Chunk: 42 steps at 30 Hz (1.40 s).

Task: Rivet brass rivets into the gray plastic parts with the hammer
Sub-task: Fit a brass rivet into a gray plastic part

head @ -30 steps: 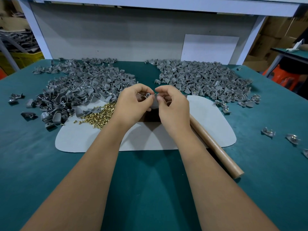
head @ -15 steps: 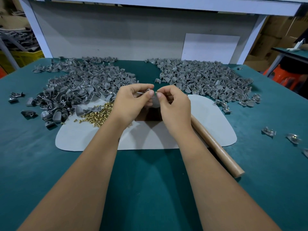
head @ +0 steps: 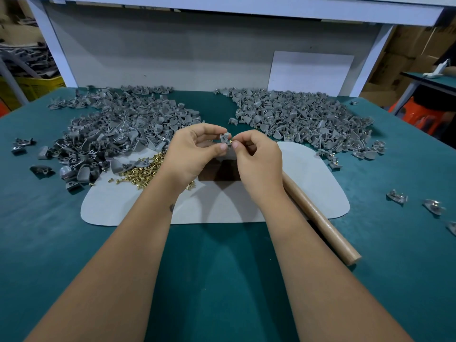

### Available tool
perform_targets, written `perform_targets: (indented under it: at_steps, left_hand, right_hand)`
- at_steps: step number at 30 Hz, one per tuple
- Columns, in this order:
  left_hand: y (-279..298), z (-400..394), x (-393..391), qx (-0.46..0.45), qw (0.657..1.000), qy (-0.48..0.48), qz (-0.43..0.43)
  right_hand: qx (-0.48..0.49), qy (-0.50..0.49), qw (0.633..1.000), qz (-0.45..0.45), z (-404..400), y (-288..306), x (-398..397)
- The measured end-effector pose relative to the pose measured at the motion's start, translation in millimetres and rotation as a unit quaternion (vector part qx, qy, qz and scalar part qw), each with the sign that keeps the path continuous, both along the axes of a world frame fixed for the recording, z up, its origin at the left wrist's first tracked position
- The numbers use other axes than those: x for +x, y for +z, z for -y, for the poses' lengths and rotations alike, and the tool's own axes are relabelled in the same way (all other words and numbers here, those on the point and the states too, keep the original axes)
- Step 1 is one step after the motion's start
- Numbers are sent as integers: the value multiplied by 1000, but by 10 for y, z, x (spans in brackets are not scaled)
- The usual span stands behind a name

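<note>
The table [head: 74, 243] was largely covered by two heaps of gray plastic parts: a left heap [head: 111, 134] judged unriveted and a right heap [head: 303, 117] in which brass was glimpsed, so much work seemingly remained. The hammer [head: 320, 225] lay unused beside the right forearm. Brass rivets [head: 140, 170] were piled on the mat [head: 308, 178]. One part [head: 225, 140] was pinched by the left hand [head: 195, 151]; a rivet [head: 231, 142] was pinched against it by the right hand [head: 256, 159].

Gray plastic part [head: 224, 140], brass rivet [head: 231, 142] alongside.
</note>
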<state>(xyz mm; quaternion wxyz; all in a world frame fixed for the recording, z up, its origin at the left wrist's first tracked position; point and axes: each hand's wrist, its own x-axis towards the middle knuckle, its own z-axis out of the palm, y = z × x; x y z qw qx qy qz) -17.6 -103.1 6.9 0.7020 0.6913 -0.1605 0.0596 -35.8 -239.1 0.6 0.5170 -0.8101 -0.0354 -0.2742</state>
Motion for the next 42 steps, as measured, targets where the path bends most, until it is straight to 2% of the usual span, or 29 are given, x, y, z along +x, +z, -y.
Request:
perform_targets:
  at_steps: [10, 24, 33, 42]
  left_hand:
    - [1, 7, -13, 14, 1000, 8, 15]
    - [-5, 14, -11, -19, 1000, 13, -21]
    - [-27, 38, -25, -26, 1000, 4, -14]
    - [-22, 12, 5, -4, 1000, -7, -18]
  right_hand:
    - [2, 0, 1000, -3, -4, 18, -16]
    - [20, -6, 1000, -4, -16, 24, -25]
    - [-11, -21, 999, -25, -5, -4, 0]
    - [-76, -25, 997, -5, -9, 3, -11]
